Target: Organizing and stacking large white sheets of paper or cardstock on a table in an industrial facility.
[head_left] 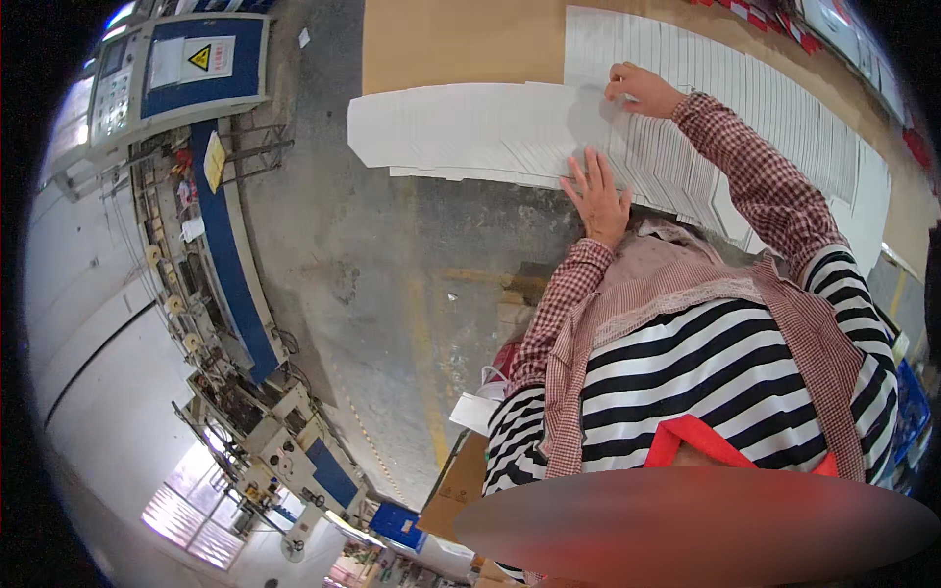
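Note:
Overlapping white card sheets [461, 127] lie fanned in a long row across a brown board surface, with a second fanned row [745, 108] behind on the right. My left hand [600, 199] rests on the near edge of the front row, its fingers spread flat. Farther off, my right hand [644, 90] is over the sheets where the two rows meet. Its fingers are curled in toward the thumb. Whether a sheet's edge is between them is too small to make out. Checked sleeve covers run up both forearms.
Brown board [461, 44] extends behind the front row. Grey concrete floor [343, 245] lies to the left. Beyond it stands a long blue and cream machine [235, 245] with a control cabinet [201, 69]. A cardboard box [459, 485] is beside me at the lower middle.

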`<state>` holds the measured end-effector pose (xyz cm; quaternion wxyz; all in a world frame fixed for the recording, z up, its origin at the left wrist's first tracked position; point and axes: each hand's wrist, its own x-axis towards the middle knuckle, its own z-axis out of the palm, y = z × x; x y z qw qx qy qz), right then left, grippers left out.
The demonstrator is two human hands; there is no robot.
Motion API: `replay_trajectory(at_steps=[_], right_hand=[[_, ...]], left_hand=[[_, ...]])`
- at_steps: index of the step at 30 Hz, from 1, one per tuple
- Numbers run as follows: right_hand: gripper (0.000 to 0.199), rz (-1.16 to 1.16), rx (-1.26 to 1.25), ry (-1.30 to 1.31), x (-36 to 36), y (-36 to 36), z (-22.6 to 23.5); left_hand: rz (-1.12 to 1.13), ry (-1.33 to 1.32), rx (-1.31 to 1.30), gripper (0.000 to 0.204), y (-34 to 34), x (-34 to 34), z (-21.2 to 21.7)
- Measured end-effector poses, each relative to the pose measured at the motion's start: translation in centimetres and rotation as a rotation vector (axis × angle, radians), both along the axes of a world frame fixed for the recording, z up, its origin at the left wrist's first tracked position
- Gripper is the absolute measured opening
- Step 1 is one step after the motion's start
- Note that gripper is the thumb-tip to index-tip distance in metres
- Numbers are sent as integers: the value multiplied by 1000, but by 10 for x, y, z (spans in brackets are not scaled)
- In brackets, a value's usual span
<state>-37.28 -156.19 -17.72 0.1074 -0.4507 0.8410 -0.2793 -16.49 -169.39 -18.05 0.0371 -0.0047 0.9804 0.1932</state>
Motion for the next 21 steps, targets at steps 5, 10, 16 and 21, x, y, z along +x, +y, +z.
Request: replay_trajectory(at_steps=[5, 10, 16, 21], right_hand=[[25, 56, 82, -294, -19, -19, -1], [43, -73, 170, -241, -12, 8, -47], [38, -183, 4, -251, 5, 3, -39], [34, -284, -19, -268, 14, 5, -33]], left_hand=[[32, -51, -55, 70, 0, 1, 2], [72, -46, -44, 69, 9, -5, 1], [94, -46, -74, 62, 2, 1, -6], [107, 14, -81, 61, 5, 1, -2]])
